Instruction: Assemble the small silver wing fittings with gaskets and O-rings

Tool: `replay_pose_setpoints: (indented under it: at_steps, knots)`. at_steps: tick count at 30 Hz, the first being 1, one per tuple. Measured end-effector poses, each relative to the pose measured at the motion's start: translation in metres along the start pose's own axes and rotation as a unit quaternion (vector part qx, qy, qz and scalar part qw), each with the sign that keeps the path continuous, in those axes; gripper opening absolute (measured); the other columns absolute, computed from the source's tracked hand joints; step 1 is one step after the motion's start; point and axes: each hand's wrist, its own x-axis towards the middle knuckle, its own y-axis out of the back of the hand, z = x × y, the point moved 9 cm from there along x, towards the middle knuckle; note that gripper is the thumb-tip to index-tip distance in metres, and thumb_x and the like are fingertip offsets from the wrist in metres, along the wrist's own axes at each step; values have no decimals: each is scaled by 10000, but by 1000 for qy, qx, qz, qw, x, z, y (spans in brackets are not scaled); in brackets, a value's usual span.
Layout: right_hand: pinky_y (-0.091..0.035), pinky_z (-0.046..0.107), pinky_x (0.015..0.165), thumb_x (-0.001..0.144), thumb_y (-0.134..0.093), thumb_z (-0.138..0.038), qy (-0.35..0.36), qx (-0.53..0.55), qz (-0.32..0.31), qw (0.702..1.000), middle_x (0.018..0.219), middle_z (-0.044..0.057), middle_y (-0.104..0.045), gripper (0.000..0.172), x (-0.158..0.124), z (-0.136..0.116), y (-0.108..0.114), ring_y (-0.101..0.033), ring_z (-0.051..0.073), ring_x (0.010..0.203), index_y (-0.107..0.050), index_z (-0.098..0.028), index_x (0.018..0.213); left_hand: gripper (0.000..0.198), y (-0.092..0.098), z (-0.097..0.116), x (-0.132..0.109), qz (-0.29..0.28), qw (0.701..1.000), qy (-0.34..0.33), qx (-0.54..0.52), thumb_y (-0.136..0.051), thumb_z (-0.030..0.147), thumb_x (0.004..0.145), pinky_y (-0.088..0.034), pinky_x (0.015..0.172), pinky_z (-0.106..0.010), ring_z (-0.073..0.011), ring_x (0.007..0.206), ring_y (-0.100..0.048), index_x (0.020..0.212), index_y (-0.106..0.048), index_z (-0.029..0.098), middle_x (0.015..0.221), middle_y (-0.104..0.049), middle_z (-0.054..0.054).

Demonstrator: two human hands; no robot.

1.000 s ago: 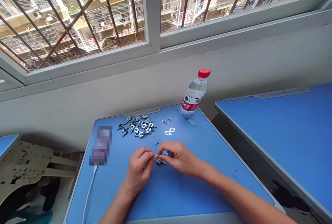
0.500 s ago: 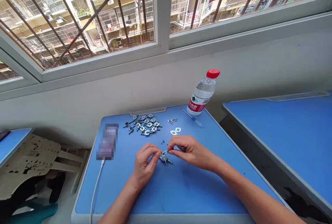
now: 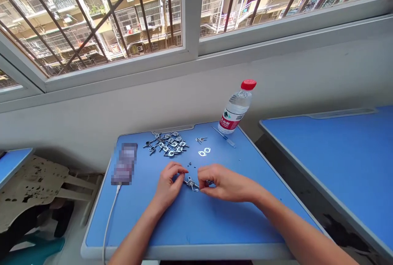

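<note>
The cluster of metal parts [image 3: 190, 183] is set on the bench [image 3: 227, 224], between the hands; it is best steadied by the left hand [image 3: 168, 182] and lightly handled by the curled right hand [image 3: 221, 183]. Whether either grip is pinching cannot be told.

The left hand [image 3: 170, 181] sits just left of the metal assembly [image 3: 190, 183], thumb and forefinger tips close together; the right hand [image 3: 216, 182], fingers curled, is just right of it. The left forearm [image 3: 136, 226] and right forearm [image 3: 285, 220] slant inward toward it.
</note>
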Motion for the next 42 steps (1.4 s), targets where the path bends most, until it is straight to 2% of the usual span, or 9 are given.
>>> replay_pose_setpoints:
  at_steps: [6, 13, 21, 25, 30, 37, 42]
  knots:
    - [-373, 214, 641, 701, -555, 31, -3, -43, -13, 999, 732, -15, -643, 222, 5, 2, -17, -538, 114, 642, -641, -171, 671, 201, -7, -4, -1, -20, 1000, -2, 16, -512, 91, 828, -511, 764, -315, -188, 856, -621, 842, -685, 191, 876, -640, -51]
    - [-344, 210, 597, 716, -544, 5, -33, -75, 8, 997, 738, -1, -662, 204, 8, 11, -15, -544, 128, 653, -638, -173, 683, 231, -14, -7, -1, -50, 998, 5, 34, -507, 62, 803, -522, 793, -327, -193, 883, -632, 851, -688, 198, 886, -665, -51]
    - [-338, 204, 569, 760, -581, -74, -110, -18, 37, 993, 707, 11, -682, 141, 12, 29, -9, -556, 128, 639, -696, -154, 743, 232, -15, -5, -1, -60, 997, -5, 53, -489, 64, 818, -519, 760, -323, -189, 832, -627, 842, -678, 197, 845, -682, -42]
    - [-314, 203, 530, 794, -591, -143, -163, 28, 19, 986, 644, -7, -623, 117, 12, 42, -15, -504, 112, 600, -703, -134, 765, 291, -14, 1, -2, -54, 997, -19, 60, -449, 27, 796, -516, 767, -327, -189, 849, -617, 869, -674, 195, 876, -674, -50]
    - [-298, 208, 506, 800, -597, -212, -195, 52, 9, 979, 609, -27, -558, 126, 12, 55, -20, -455, 111, 594, -684, -133, 755, 358, -14, 9, -5, -76, 994, -25, 76, -444, 7, 724, -513, 795, -345, -205, 900, -603, 922, -661, 210, 939, -656, -54]
    - [-325, 214, 531, 848, -570, -243, -190, 31, 26, 981, 660, -7, -601, 149, 6, 55, -5, -502, 124, 615, -661, -152, 774, 345, -15, 15, -10, -107, 986, -25, 129, -491, 31, 757, -508, 842, -397, -235, 961, -587, 1017, -627, 212, 1023, -631, -76]
    - [-330, 230, 564, 816, -640, -200, -198, -24, -2, 980, 732, 14, -670, 63, 2, 48, 2, -575, 156, 677, -686, -172, 784, 329, -21, 12, -12, -140, 975, -10, 171, -590, 40, 753, -491, 850, -419, -255, 980, -579, 1036, -602, 208, 1054, -625, -73]
